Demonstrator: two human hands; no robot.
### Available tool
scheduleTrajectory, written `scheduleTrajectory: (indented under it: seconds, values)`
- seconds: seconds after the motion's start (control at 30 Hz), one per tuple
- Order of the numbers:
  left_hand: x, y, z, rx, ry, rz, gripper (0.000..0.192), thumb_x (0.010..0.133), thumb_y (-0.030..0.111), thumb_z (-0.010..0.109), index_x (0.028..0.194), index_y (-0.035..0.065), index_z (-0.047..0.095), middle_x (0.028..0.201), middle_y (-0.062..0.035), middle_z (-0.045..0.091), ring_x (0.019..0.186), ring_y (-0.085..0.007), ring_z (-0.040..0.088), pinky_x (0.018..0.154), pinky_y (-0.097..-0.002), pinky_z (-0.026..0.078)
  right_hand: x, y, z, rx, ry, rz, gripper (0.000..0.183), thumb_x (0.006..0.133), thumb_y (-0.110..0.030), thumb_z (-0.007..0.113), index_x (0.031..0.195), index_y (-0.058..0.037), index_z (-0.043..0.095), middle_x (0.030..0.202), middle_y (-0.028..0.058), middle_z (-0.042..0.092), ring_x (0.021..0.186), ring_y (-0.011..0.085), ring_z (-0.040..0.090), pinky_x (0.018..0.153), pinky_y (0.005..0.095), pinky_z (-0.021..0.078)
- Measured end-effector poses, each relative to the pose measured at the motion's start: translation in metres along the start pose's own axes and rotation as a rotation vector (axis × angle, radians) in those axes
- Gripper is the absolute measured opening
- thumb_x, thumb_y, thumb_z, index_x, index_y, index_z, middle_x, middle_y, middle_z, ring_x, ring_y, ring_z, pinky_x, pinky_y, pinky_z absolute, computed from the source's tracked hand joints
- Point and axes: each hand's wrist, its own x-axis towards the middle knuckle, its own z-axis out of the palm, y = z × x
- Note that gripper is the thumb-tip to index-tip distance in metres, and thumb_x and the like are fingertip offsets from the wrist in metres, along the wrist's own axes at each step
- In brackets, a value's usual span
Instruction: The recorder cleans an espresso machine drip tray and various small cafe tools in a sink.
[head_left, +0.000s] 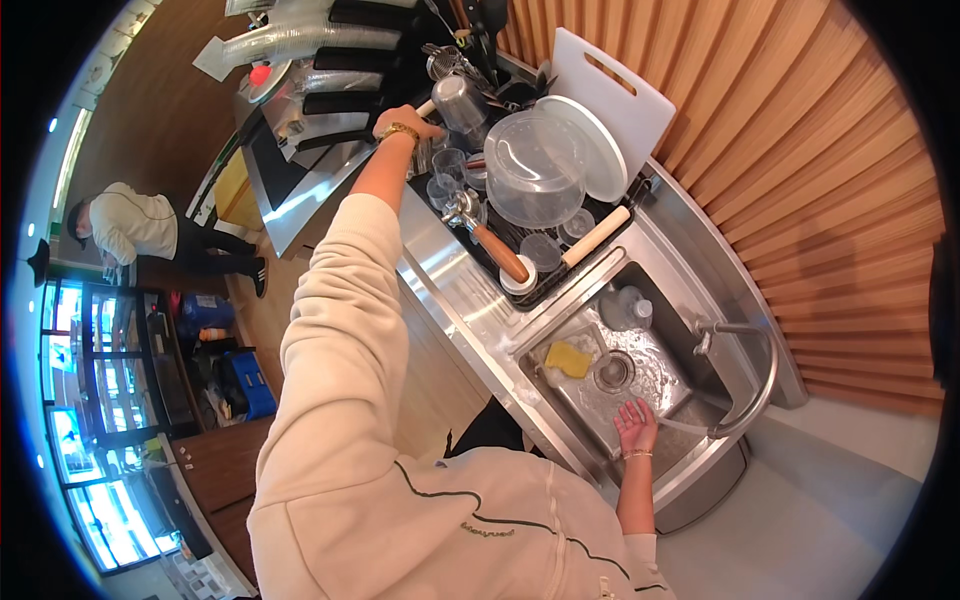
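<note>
My left hand (407, 124), with a gold-coloured band at its wrist, reaches to the near-left side of the dish rack. It is against clear glasses (421, 156); its fingertips are partly hidden, so a grip cannot be made out. Palm up and empty, my right hand (637, 427) is over the steel sink (675, 382). A pale stream that looks like water runs toward it from the curved faucet (769, 375). In the sink are a yellow sponge (568, 360) near the drain (613, 371) and a clear plastic bottle (628, 307).
The black dish rack (536, 296) holds a large clear tub (536, 169), a wooden-handled portafilter (499, 251) and several cups. A white cutting board (611, 97) leans by the slatted wall (825, 247). Stacked plastic cups (322, 41) stand beyond my left hand. Another person (146, 225) stands far left.
</note>
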Motion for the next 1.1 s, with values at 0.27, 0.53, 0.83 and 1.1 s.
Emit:
scheduleTrajectory:
  seconds: [0.27,0.53,0.83,1.1]
  values:
    - [0.024,-0.026,0.043,-0.083,0.115,-0.214,0.083,0.066,0.065,0.052,0.112,-0.0030,0.051,0.110,-0.0196,0.055,0.101,-0.0287,0.056,0.086,-0.0369,0.044,0.000,0.006,-0.001,-0.027,0.019,0.034,0.042,0.081,-0.036,0.052,0.116,-0.0130,0.046,0.106,0.0090,0.053,0.097,0.0255,0.051,0.083,0.0423,0.0393]
    - [-0.005,-0.008,0.053,-0.240,0.225,-0.263,0.095,0.067,0.069,0.046,0.121,-0.0072,0.033,0.115,-0.0321,0.045,0.107,-0.0391,0.048,0.090,-0.0399,0.041,0.004,0.000,-0.007,0.095,0.049,-0.035,0.035,0.079,-0.031,0.055,0.110,-0.0144,0.051,0.102,0.0043,0.054,0.094,0.0213,0.050,0.083,0.0406,0.0383]
    - [0.023,-0.025,0.053,-0.098,0.020,-0.127,0.084,0.069,0.069,0.041,0.124,0.0057,0.041,0.123,-0.0193,0.047,0.114,-0.0323,0.046,0.092,-0.0421,0.038,0.007,-0.001,-0.017,0.102,0.051,-0.062,0.041,0.078,-0.031,0.056,0.116,-0.0145,0.051,0.101,0.0033,0.055,0.093,0.0201,0.051,0.083,0.0393,0.0377]
    - [0.007,-0.027,0.049,-0.298,0.122,-0.253,0.082,0.074,0.069,0.033,0.125,0.0047,0.038,0.121,-0.0263,0.045,0.113,-0.0376,0.045,0.092,-0.0470,0.036,-0.002,-0.007,-0.024,0.124,0.061,-0.119,0.041,0.081,-0.030,0.052,0.116,-0.0095,0.050,0.101,0.0076,0.054,0.089,0.0214,0.052,0.081,0.0384,0.0412]
